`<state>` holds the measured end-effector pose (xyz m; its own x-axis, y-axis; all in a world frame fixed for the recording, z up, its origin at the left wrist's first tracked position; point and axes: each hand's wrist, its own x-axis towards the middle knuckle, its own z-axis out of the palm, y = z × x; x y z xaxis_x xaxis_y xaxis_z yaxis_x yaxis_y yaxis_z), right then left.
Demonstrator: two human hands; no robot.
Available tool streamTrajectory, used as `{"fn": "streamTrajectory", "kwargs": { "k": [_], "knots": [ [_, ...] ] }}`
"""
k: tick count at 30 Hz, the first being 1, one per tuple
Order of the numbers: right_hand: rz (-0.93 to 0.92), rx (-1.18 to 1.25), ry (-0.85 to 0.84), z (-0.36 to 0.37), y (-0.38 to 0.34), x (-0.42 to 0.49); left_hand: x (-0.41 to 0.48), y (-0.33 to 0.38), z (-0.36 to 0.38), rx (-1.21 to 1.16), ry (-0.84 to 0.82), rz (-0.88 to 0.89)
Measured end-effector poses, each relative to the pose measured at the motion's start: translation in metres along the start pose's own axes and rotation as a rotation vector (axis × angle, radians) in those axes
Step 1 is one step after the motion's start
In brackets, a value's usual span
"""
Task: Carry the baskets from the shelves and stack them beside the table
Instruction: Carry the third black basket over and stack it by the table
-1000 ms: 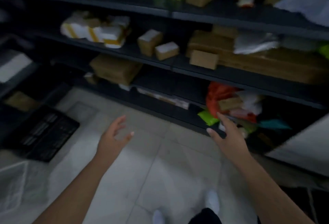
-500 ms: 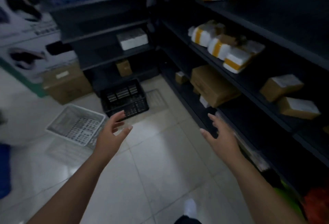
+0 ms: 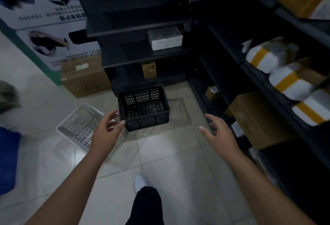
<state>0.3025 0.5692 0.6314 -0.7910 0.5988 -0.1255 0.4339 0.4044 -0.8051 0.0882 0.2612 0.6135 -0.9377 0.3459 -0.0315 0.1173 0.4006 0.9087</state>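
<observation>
Black basket (image 3: 143, 107) on the tiled floor (image 3: 169, 153), upright, set against the foot of the dark end shelving (image 3: 139, 55); perforated walls, nothing visible inside. White basket (image 3: 84, 126) just beside it to the left, also on the floor, turned at an angle, near corner close to the black one; contact between the two not determinable.

Left hand (image 3: 105, 131) raised above the white basket's right edge, fingers spread and loosely curled, thumb tip near the black basket's front left corner; holding nothing. Right hand (image 3: 220, 133) to the right of the black basket, apart from it, fingers spread, palm turned inward; holding nothing.

Surroundings: cardboard box (image 3: 84, 78) on the floor left of the end shelving, beneath a printed poster board (image 3: 46, 33); white package (image 3: 165, 37) and small brown carton (image 3: 148, 69) on the end shelves; side shelving (image 3: 267, 85) along the right, carrying white parcels with yellow tape (image 3: 285, 80) and a large brown box (image 3: 257, 119) low down. White shoe (image 3: 141, 182) and dark trouser leg (image 3: 146, 207) at bottom centre; blue object (image 3: 7, 158) at the left edge, unidentifiable. Floor between hands and black basket unobstructed.
</observation>
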Motion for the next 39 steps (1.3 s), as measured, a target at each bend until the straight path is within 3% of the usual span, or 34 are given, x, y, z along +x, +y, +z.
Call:
{"fn": "streamTrajectory", "kwargs": {
  "k": [9,17,27,39],
  "knots": [
    [0.102,-0.018,0.044,0.083,-0.048,0.162,0.184,-0.047,-0.024,0.013,0.014,-0.137],
    [0.219,-0.014,0.052,0.143,-0.021,0.324,0.317,-0.107,0.008,0.012,0.072,-0.299],
    [0.305,-0.105,-0.046,0.261,0.103,0.528,0.465,-0.269,0.098,0.043,0.203,-0.476],
    [0.312,-0.308,-0.083,0.442,0.292,0.653,0.558,-0.537,0.157,0.272,0.212,-0.616]
  ]
}}
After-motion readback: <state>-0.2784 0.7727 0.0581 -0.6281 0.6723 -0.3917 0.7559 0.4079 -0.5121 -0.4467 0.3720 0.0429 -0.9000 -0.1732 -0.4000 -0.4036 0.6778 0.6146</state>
